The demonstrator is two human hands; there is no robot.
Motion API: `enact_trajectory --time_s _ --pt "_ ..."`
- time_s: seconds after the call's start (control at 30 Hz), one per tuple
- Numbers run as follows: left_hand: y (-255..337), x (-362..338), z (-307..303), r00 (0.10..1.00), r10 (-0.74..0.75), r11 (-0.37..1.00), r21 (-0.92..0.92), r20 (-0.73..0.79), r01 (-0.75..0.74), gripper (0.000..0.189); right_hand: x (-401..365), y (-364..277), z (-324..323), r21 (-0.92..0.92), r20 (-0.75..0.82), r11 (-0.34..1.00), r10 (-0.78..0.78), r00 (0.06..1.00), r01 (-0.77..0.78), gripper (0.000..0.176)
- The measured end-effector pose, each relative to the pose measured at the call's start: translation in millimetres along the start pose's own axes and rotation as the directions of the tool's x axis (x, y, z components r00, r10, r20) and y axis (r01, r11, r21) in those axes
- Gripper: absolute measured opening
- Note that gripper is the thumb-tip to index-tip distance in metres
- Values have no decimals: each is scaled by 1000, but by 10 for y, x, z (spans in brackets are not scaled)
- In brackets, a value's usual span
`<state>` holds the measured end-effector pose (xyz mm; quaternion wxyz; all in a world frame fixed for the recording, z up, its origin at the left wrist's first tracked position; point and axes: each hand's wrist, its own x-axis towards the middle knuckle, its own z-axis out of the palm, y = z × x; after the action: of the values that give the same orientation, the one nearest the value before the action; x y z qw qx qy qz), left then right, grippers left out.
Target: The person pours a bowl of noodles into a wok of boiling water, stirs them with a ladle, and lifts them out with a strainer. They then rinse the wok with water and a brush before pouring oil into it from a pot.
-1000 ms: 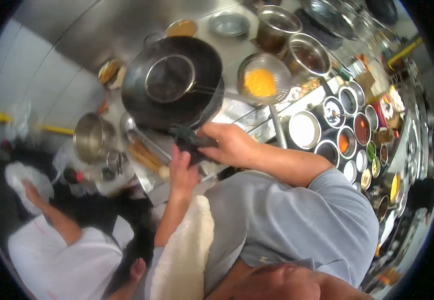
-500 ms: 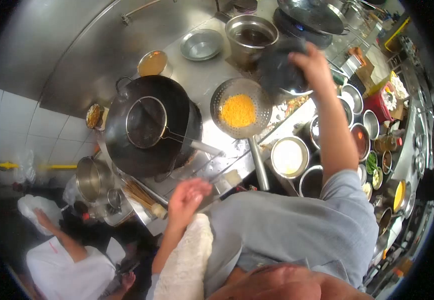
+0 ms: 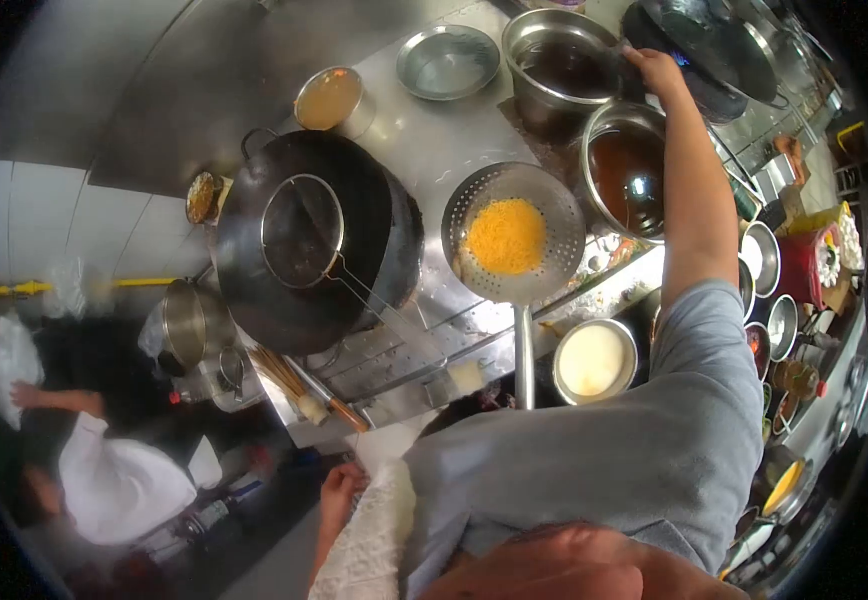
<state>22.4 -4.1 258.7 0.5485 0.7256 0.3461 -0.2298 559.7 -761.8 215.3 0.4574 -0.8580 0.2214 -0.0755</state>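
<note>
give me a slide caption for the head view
Right hand beside a steel pot, perforated ladle of orange shreds nearby

A deep, round stainless steel pot (image 3: 534, 90) stands upright on the tabletop (image 3: 392, 120), its wide mouth facing up and its rolled rim bright. Very dark brown liquid lies inside, with a band of bare inner wall showing above it. The right hand (image 3: 656, 72) is at the right side of the rim; whether it grips the metal cannot be told. The pot sits between a shallow metal bowl (image 3: 448, 62) and a black wok (image 3: 724, 50), just beside a second pot (image 3: 587, 175) of brown liquid.
</note>
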Motion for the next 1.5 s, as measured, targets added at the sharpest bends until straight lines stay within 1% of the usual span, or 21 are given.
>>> enact_trajectory --time_s 0.07,0.13,0.17,0.27,0.33,0.4,0.5,0.57,0.67,0.7,0.73,0.77,0.8,0.83,0.93,1.07,1.2,1.27,1.4,1.47,1.5 --pt "-202 170 -63 999 -44 999 -28 -1 44 20 107 -28 -42 -423 -53 906 -11 999 -13 68" --pt "-291 119 17 992 -128 980 -152 -7 125 29 218 -58 -37 -362 217 930 152 964 -65 65" --pt "-226 66 67 994 -102 995 -23 -39 102 33 479 276 111 -212 291 977 62 955 2 62" --pt "198 186 341 999 -38 999 -1 -35 38 39 745 471 181 66 364 950 263 894 -306 39" --pt "431 288 537 1000 -8 1000 -21 29 9 30 943 606 192 -463 180 878 -44 983 125 38" --pt "689 425 824 988 128 985 -125 91 -116 35 686 306 208 -462 158 875 -81 984 146 44" --pt "1102 663 1281 943 180 911 -408 281 -52 38 679 5 278 -428 87 903 -13 996 49 49" --pt "1440 795 1598 901 187 764 -635 392 117 41 708 -288 321 -684 50 718 -128 990 128 51" --pt "1930 899 1980 867 237 509 -816 438 273 42 783 -491 316 -705 55 697 -125 991 127 53" --pt "2006 938 2019 857 297 380 -876 420 298 42 586 -701 263 -786 259 499 -271 927 365 53" --pt "1884 1033 1990 855 301 367 -879 423 306 42 529 -811 254 -793 263 485 -274 925 369 53" --pt "1665 1191 1960 859 474 632 -754 193 -179 40 532 -867 214 -777 246 501 -316 916 381 52" --pt "1553 1279 1926 727 685 679 -398 42 -617 38 568 -911 161 -761 227 515 -357 906 393 50" --pt "1949 957 1795 961 242 566 -824 134 -28 31 675 -928 156 -767 224 507 -362 905 393 50" --pt "1883 675 1359 995 34 777 -628 89 30 28 788 -1106 146 -694 231 552 -438 869 463 44" --pt "1637 387 940 995 61 841 -541 83 -7 24 34 -2047 386 -605 310 618 -397 864 502 42" --pt "1506 284 713 977 123 859 -512 173 -17 21 -437 -2686 720 -656 449 326 -556 700 680 38" --pt "1467 290 624 969 162 867 -496 186 -50 21 -578 -2995 935 -615 651 -8 -570 502 789 32" --pt "1448 289 471 938 209 870 -491 276 -49 23 -840 -3475 1396 -633 718 -155 -484 500 759 26" --pt "1424 269 406 930 211 870 -491 301 -39 24 -1451 -3795 1629 -747 505 161 -492 709 644 26" --pt "1396 262 377 927 235 869 -490 291 -67 25 -1424 -3902 1721 -742 593 59 -409 694 668 30"
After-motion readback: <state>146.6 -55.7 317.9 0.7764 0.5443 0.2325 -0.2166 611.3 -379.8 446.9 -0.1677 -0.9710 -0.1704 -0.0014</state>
